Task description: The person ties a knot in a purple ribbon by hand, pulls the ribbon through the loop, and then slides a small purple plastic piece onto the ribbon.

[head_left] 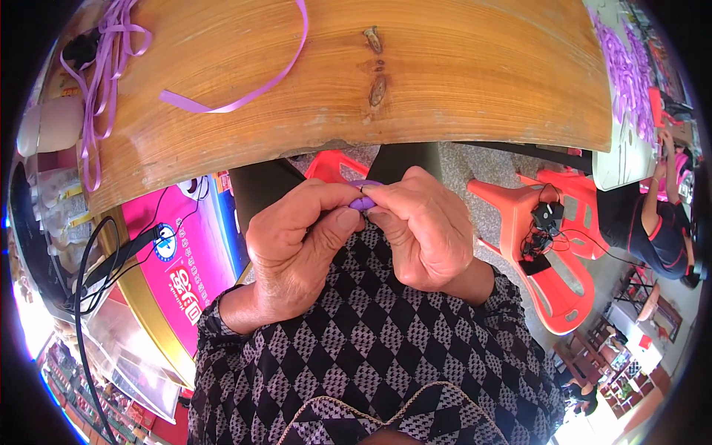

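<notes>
Close together in front of my body, both hands pinch a small piece of purple ribbon [363, 202], which looks folded or looped. The thumb and index finger of my left hand [300, 230] grip it from the left. From the other side, my right hand [426, 226] presses it between thumb and index finger. The fingertips nearly meet, and much of the ribbon is hidden behind them. Beyond my hands, a single length of lilac ribbon [256, 95] curves across the wooden table [482, 81].
A tangle of lilac ribbon [111, 55] hangs over the table's left end. More purple ribbon pieces [630, 70] lie at the far right. Red plastic stools [512, 211] stand to my right, one bearing a black device with cables [546, 219]. Another person [660, 237] is farther right.
</notes>
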A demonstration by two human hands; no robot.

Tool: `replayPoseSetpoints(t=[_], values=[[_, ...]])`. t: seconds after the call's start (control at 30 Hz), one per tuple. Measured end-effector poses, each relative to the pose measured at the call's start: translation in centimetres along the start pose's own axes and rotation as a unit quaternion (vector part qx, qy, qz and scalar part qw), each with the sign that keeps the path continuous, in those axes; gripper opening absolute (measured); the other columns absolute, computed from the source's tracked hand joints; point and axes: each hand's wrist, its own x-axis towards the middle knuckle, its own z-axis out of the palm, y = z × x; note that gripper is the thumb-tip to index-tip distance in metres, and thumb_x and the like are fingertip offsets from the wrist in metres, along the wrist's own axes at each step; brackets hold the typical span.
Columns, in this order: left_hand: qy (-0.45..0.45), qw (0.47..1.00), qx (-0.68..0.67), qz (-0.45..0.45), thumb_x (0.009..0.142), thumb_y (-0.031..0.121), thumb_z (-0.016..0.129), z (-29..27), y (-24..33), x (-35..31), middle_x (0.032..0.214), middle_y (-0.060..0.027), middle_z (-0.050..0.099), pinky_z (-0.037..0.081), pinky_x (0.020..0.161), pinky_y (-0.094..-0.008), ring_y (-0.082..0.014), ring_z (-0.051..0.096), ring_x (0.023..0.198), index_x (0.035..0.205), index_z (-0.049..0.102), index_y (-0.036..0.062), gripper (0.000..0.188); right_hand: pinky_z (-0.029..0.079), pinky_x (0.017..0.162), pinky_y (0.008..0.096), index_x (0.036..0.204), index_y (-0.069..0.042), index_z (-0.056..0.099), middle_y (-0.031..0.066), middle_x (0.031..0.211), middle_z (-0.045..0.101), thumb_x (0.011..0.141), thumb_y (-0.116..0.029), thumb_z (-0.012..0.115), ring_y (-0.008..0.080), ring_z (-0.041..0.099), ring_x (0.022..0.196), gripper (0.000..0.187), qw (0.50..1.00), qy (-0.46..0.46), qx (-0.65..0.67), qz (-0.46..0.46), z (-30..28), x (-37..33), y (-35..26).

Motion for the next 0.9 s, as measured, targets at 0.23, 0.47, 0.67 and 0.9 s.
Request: replayPoseSetpoints(t=[0.23, 0.47, 0.67, 0.9], values=[[0.012, 0.989, 0.106, 0.1, 0.081, 0.004, 0.06, -0.4, -0.4, 0.2, 0.075, -0.0095, 0.057, 0.043, 0.058, -0.0262, -0.0199, 0.055, 0.065, 0.092, 0.06, -0.0017, 0.012, 0.033, 0.043, 0.0266, 0.089, 0.006, 0.06, 0.0105, 0.065, 0.057, 0.071, 0.004, 0.066, 0.0183, 0.047, 0.05, 0.019, 0.998, -0.041, 0.041, 0.038, -0.4, 0.1, -0.3], [0.007, 0.989, 0.092, 0.115, 0.084, 0.012, 0.059, -0.3, -0.9, 0.2, 0.074, -0.0055, 0.056, 0.038, 0.054, -0.0194, -0.0092, 0.051, 0.064, 0.09, 0.059, -0.0051, 0.018, 0.032, 0.044, 0.0262, 0.088, 0.005, 0.059, 0.0085, 0.064, 0.056, 0.071, 0.001, 0.066, 0.0165, 0.045, 0.05, 0.018, 0.99, -0.051, 0.071, 0.108, -0.6, 0.3, -0.6], [-0.032, 0.998, -0.024, -0.053, 0.085, 0.011, 0.059, -0.6, -0.3, 0.2, 0.074, -0.0025, 0.059, 0.039, 0.054, -0.0191, -0.0066, 0.048, 0.061, 0.093, 0.061, -0.0018, 0.016, 0.033, 0.043, 0.0249, 0.088, 0.006, 0.059, 0.0087, 0.063, 0.055, 0.073, 0.002, 0.065, 0.015, 0.046, 0.05, 0.016, 0.992, -0.067, 0.057, 0.091, -1.0, 0.3, -0.6], [-0.02, 0.983, -0.115, -0.139, 0.087, 0.016, 0.057, -0.5, -0.5, 0.3, 0.069, -0.0014, 0.06, 0.034, 0.047, -0.0149, -0.0015, 0.043, 0.054, 0.097, 0.061, 0.0002, 0.019, 0.037, 0.044, 0.0218, 0.086, 0.006, 0.059, 0.0083, 0.061, 0.054, 0.077, 0.002, 0.062, 0.0118, 0.05, 0.051, 0.01, 0.969, -0.057, 0.134, 0.198, -1.0, -0.1, -0.7]])
